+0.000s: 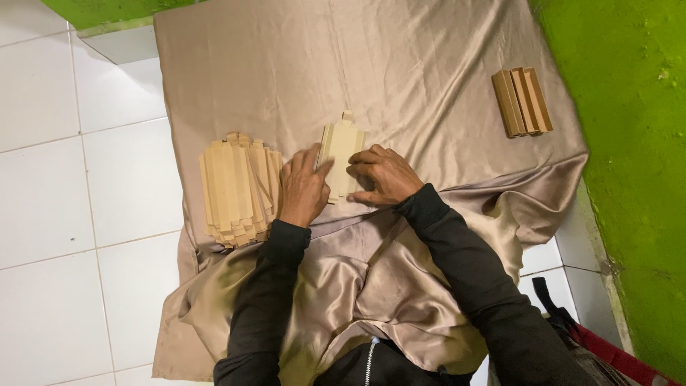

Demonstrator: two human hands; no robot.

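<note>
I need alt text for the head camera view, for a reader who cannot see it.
Both hands, left hand and right hand, press on a flat cardboard piece on a beige cloth. A stack of flat cardboard pieces lies left; folded brown boxes lie upper right.

Light was bright, even and soft; the beige satin cloth [400,64] showed gentle sheen, faint shadows, focus sharp throughout
</note>
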